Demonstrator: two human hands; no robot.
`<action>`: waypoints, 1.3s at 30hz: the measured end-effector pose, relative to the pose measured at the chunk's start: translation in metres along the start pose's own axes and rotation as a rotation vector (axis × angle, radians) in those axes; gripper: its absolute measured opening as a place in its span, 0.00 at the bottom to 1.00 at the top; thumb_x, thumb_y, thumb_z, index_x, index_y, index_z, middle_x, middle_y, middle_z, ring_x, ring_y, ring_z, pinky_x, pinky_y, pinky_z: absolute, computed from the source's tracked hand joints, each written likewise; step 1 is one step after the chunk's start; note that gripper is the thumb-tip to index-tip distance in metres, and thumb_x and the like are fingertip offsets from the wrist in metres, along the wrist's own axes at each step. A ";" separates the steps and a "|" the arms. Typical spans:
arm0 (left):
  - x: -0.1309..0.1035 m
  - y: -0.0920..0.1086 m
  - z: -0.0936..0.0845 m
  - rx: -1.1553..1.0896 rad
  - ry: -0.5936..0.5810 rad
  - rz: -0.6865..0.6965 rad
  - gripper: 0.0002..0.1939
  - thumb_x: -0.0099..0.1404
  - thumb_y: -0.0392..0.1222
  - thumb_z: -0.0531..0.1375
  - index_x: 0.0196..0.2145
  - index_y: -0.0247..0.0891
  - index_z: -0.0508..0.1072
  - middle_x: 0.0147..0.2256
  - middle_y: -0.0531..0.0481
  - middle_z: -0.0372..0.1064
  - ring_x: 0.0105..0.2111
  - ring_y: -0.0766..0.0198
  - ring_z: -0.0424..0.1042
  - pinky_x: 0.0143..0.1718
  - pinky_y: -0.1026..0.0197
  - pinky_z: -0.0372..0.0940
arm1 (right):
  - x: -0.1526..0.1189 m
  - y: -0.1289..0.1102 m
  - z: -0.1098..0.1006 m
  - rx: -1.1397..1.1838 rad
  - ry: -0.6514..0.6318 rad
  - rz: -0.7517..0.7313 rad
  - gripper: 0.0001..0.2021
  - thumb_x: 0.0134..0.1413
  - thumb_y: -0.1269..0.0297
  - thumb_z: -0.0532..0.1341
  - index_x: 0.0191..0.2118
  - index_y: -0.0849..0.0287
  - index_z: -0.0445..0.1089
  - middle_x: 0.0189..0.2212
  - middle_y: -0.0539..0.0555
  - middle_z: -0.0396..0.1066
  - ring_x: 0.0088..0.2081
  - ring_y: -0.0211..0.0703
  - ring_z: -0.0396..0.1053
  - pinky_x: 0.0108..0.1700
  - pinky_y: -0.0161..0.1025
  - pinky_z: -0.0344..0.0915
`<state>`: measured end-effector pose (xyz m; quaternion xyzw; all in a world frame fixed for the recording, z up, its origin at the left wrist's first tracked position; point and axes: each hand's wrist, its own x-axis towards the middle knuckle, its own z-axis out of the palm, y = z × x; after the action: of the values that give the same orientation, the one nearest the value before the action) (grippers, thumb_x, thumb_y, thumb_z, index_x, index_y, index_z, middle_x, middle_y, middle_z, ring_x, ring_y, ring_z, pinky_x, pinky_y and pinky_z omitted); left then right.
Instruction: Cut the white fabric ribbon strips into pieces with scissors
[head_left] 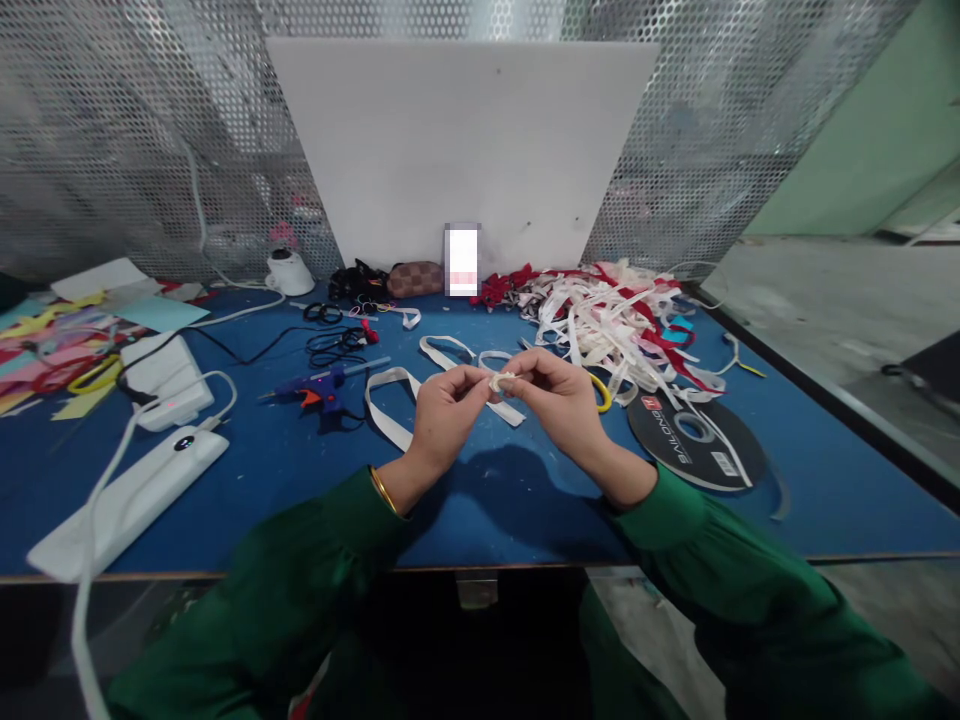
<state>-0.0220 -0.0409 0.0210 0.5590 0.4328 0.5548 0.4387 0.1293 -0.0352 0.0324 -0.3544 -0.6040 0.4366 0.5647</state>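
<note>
Over the middle of the table, my left hand and my right hand meet fingertip to fingertip. Both pinch a small, bunched piece of cream ribbon between thumb and index finger; its exact folds are too small to make out. Behind and below the hands, a length of white ribbon lies in loose loops on the table, partly covered by my left hand. A yellow scissor handle shows just beyond my right hand, its blades mostly hidden.
A blue glue gun lies left of my hands on the blue table. To the right sits a black ribbon spool, with a heap of white and red ribbon behind. White power strips and cables occupy the left; a white board stands behind.
</note>
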 end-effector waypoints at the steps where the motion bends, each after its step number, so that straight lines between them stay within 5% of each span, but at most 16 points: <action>1: -0.001 0.001 0.000 0.001 -0.009 0.005 0.09 0.62 0.46 0.64 0.30 0.38 0.78 0.29 0.50 0.76 0.23 0.68 0.65 0.24 0.65 0.58 | 0.000 0.001 0.000 0.011 0.000 0.002 0.14 0.48 0.52 0.72 0.30 0.55 0.72 0.24 0.49 0.74 0.28 0.43 0.73 0.34 0.42 0.70; 6: -0.003 0.004 0.000 0.074 -0.050 0.060 0.10 0.66 0.45 0.60 0.35 0.39 0.80 0.27 0.51 0.75 0.19 0.70 0.59 0.22 0.64 0.55 | 0.001 0.007 -0.003 -0.045 0.051 0.010 0.10 0.50 0.56 0.71 0.31 0.55 0.72 0.23 0.48 0.73 0.27 0.41 0.72 0.33 0.41 0.68; 14: -0.004 0.002 -0.005 0.246 -0.097 0.139 0.12 0.69 0.45 0.58 0.37 0.42 0.80 0.19 0.54 0.67 0.23 0.64 0.66 0.26 0.63 0.59 | 0.004 0.010 -0.007 -0.087 0.047 0.021 0.06 0.49 0.61 0.69 0.32 0.57 0.76 0.23 0.49 0.73 0.25 0.39 0.68 0.30 0.39 0.65; 18: 0.000 0.004 -0.006 0.166 -0.119 0.083 0.16 0.72 0.50 0.54 0.39 0.40 0.78 0.26 0.51 0.73 0.20 0.68 0.61 0.23 0.63 0.57 | 0.006 0.004 -0.009 -0.138 0.091 -0.002 0.05 0.50 0.62 0.68 0.29 0.56 0.74 0.22 0.48 0.72 0.26 0.39 0.68 0.30 0.38 0.64; 22: 0.006 0.003 -0.008 -0.003 -0.094 -0.008 0.10 0.67 0.46 0.59 0.43 0.41 0.72 0.28 0.51 0.75 0.18 0.69 0.59 0.21 0.63 0.56 | 0.010 -0.001 -0.015 -0.142 0.068 0.002 0.05 0.52 0.61 0.66 0.31 0.56 0.73 0.24 0.49 0.73 0.27 0.40 0.71 0.32 0.39 0.66; 27: 0.007 0.002 -0.009 -0.037 -0.095 0.010 0.01 0.64 0.39 0.59 0.34 0.41 0.69 0.27 0.52 0.72 0.20 0.69 0.60 0.23 0.63 0.56 | 0.014 -0.003 -0.022 -0.127 0.084 -0.008 0.06 0.54 0.59 0.66 0.32 0.55 0.72 0.27 0.50 0.75 0.27 0.40 0.73 0.32 0.39 0.67; 32: 0.003 0.002 -0.007 0.034 -0.130 0.019 0.05 0.63 0.43 0.62 0.34 0.40 0.72 0.28 0.53 0.70 0.24 0.68 0.63 0.26 0.63 0.58 | 0.014 0.000 -0.022 -0.094 0.069 0.001 0.07 0.55 0.59 0.66 0.32 0.55 0.71 0.29 0.50 0.76 0.27 0.39 0.73 0.32 0.39 0.68; 35: 0.002 0.001 -0.005 0.146 -0.056 0.066 0.12 0.57 0.46 0.69 0.31 0.39 0.71 0.24 0.56 0.66 0.24 0.68 0.62 0.27 0.64 0.57 | 0.014 0.000 -0.022 -0.112 0.057 0.001 0.07 0.55 0.59 0.66 0.32 0.56 0.71 0.29 0.51 0.76 0.27 0.38 0.73 0.32 0.39 0.67; 39: 0.004 0.000 -0.005 0.181 0.015 0.080 0.12 0.61 0.48 0.66 0.28 0.38 0.71 0.23 0.55 0.66 0.24 0.68 0.62 0.27 0.64 0.57 | 0.014 0.000 -0.021 -0.099 0.059 0.000 0.07 0.55 0.59 0.66 0.32 0.56 0.71 0.29 0.50 0.76 0.27 0.37 0.72 0.32 0.38 0.67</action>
<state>-0.0273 -0.0368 0.0220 0.6090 0.4619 0.5346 0.3605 0.1484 -0.0201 0.0375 -0.3947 -0.6080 0.3955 0.5640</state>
